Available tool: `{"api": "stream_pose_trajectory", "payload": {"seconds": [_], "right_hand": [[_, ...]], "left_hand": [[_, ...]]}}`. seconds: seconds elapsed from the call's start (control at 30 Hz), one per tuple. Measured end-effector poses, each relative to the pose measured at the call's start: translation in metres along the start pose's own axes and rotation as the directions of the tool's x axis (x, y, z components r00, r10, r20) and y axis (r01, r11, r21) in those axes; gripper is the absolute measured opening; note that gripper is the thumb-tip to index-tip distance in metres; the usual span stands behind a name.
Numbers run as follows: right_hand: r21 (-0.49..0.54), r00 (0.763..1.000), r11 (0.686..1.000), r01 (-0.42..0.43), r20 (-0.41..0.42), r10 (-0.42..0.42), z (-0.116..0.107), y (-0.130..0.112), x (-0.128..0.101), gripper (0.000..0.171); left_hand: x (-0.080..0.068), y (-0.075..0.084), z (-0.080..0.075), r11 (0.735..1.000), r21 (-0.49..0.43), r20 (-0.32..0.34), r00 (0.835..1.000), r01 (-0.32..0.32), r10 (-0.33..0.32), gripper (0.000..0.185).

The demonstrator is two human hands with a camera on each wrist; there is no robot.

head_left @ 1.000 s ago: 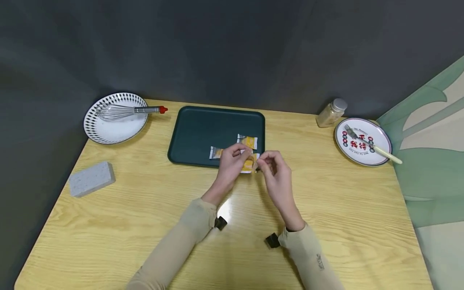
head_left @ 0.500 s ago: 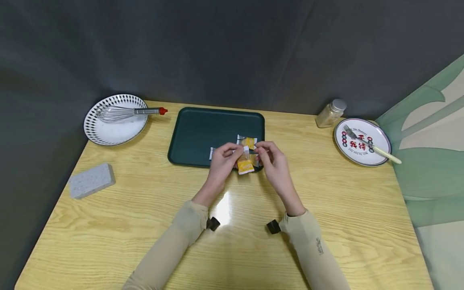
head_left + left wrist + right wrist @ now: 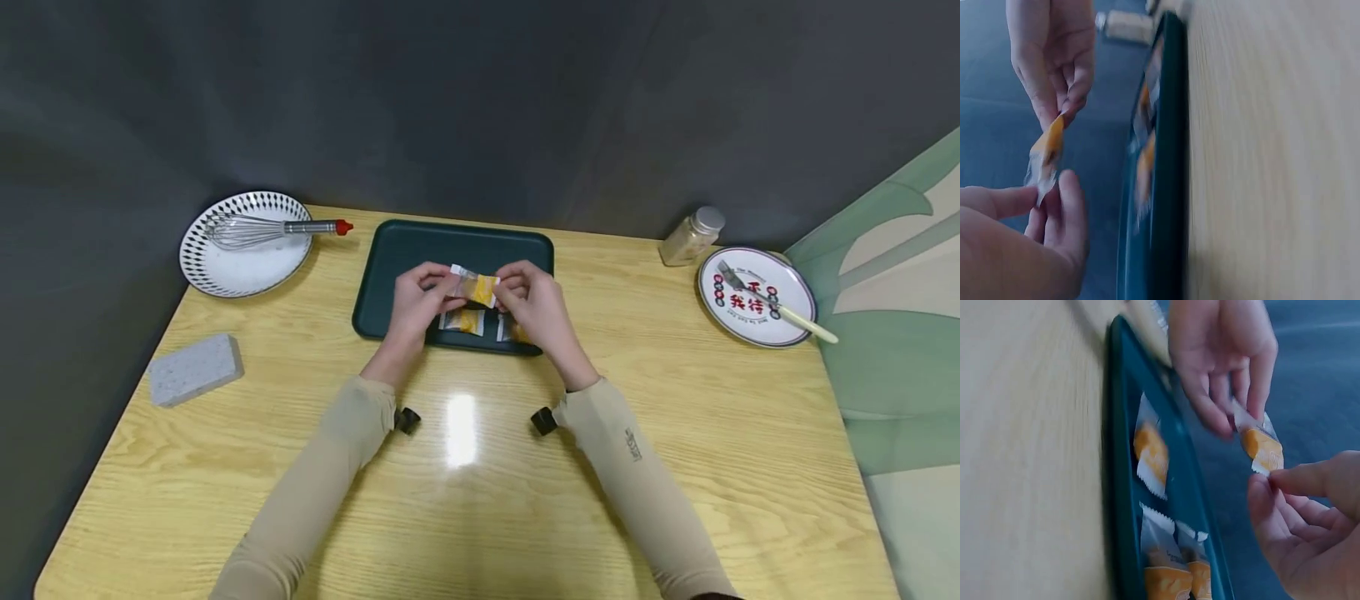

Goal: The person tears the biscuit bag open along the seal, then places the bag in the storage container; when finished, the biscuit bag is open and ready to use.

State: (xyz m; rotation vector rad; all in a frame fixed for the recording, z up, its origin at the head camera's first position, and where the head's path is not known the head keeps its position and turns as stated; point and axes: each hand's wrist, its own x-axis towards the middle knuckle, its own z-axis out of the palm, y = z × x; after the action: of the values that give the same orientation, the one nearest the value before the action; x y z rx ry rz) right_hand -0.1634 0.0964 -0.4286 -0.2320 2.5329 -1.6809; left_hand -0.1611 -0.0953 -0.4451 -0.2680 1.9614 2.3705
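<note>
Pinching opposite ends of a small yellow-and-white sachet [image 3: 474, 287], the left hand [image 3: 415, 303] and right hand [image 3: 534, 305] are holding it stretched between their fingertips, raised above the dark green tray [image 3: 397, 258]. Two more sachets [image 3: 1151, 450] are lying on the tray beneath, just below the held one, not touching it.
</note>
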Motion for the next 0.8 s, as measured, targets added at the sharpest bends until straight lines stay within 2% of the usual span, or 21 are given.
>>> {"api": "stream_pose_trajectory", "payload": {"seconds": [0.07, 0.13, 0.3, 0.47, 0.53, 0.67, 0.8], "right_hand": [[-0.049, 1.000, 0.999, 0.004, -0.002, -0.005, 0.002, 0.001, 0.010, 0.014], [-0.104, 1.000, 0.995, 0.002, 0.001, -0.002, 0.005, 0.003, 0.019, 0.012], [-0.268, 1.000, 0.963, -0.011, 0.016, 0.016, 0.014, 0.006, 0.031, 0.012], [-0.382, 0.997, 0.924, -0.017, 0.068, 0.047, 0.019, 0.002, 0.031, 0.018], [-0.408, 0.994, 0.913, -0.011, 0.091, 0.053, 0.019, 0.001, 0.029, 0.022], [-0.436, 0.990, 0.900, -0.010, 0.123, 0.071, 0.019, 0.000, 0.025, 0.028], [-0.450, 0.986, 0.893, -0.023, 0.135, 0.093, 0.019, 0.000, 0.024, 0.031]], "left_hand": [[0.009, 0.002, -0.007, 0.994, 0.107, -0.003, 1.000, -0.005, 0.006, 0.016], [0.017, 0.002, -0.014, 0.976, 0.216, 0.002, 1.000, -0.003, 0.002, 0.018], [0.025, -0.001, -0.025, 0.928, 0.373, 0.039, 0.999, 0.015, -0.032, 0.019], [0.027, -0.005, -0.029, 0.846, 0.532, 0.082, 0.997, -0.041, -0.004, 0.014], [0.029, -0.006, -0.029, 0.808, 0.587, 0.094, 0.996, -0.062, 0.008, 0.012], [0.030, -0.005, -0.026, 0.748, 0.659, 0.107, 0.994, -0.078, 0.009, 0.011], [0.031, -0.004, -0.025, 0.709, 0.701, 0.109, 0.994, -0.074, -0.003, 0.011]]}}
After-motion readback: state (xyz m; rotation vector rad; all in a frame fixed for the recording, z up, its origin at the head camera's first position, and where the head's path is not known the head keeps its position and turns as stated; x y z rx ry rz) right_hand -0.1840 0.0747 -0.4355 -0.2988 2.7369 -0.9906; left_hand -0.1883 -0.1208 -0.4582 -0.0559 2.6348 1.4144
